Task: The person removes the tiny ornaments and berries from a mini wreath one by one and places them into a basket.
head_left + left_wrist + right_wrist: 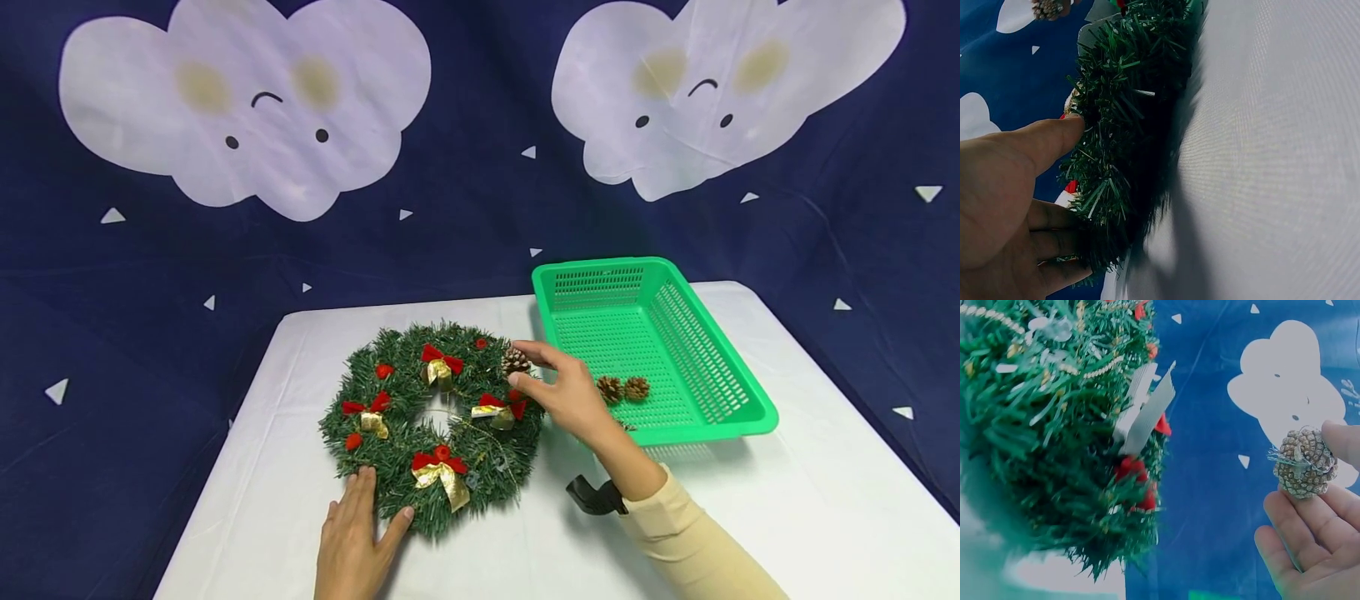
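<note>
A green tinsel wreath (480,483) with red and gold bows and small red balls lies on the table. My right hand (573,392) pinches a pine cone (514,361) between thumb and fingertips over the wreath's upper right side. In the right wrist view a thin wire or tinsel strand shows around the pine cone (1304,464), which is apart from the wreath (1054,462). On the wreath's lower left edge rests my left hand (356,533), fingers fairly straight and thumb spread. The left wrist view shows its thumb and fingers touching the wreath (1116,125).
To the right of the wreath stands a green plastic basket (738,417) with several pine cones (637,388) at its near left corner. A white cloth covers the table (255,500). Behind it hangs a dark blue backdrop (480,167) with clouds. A black strap piece (596,497) sits at my right wrist.
</note>
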A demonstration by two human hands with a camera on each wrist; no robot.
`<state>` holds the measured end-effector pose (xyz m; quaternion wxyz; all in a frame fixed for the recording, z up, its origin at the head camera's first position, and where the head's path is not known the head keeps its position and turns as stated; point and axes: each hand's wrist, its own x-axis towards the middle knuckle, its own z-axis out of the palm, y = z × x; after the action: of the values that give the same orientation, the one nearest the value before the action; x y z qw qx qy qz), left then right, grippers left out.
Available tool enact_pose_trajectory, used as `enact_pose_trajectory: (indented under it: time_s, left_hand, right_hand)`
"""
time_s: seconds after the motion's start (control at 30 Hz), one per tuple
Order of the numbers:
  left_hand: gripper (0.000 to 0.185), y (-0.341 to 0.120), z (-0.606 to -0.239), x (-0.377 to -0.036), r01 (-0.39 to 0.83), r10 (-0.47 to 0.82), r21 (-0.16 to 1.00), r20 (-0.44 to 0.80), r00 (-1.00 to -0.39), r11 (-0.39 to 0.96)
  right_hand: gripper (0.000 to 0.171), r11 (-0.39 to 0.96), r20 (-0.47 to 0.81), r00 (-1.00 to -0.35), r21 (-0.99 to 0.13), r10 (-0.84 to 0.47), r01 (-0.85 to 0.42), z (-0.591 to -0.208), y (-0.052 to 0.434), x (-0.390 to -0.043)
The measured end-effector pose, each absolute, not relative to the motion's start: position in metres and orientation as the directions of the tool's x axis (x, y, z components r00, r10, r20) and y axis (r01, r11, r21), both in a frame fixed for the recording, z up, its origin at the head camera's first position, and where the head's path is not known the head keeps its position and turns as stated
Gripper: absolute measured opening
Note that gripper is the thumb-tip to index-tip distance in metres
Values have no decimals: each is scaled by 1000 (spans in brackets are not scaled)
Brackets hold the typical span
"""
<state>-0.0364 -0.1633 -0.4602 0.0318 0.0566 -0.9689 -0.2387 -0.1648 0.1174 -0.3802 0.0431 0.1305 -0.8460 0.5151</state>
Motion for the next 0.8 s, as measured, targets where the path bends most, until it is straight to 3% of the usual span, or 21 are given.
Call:
enact_pose_trajectory:
  time_s: [0.8]
  left_hand:
    - [81, -162, -461, -36, -72, -119, 461, 73, -990, 884]
  right_hand:
    - [49, 453, 191, -979, -869, -63, -199, -400, 174, -166]
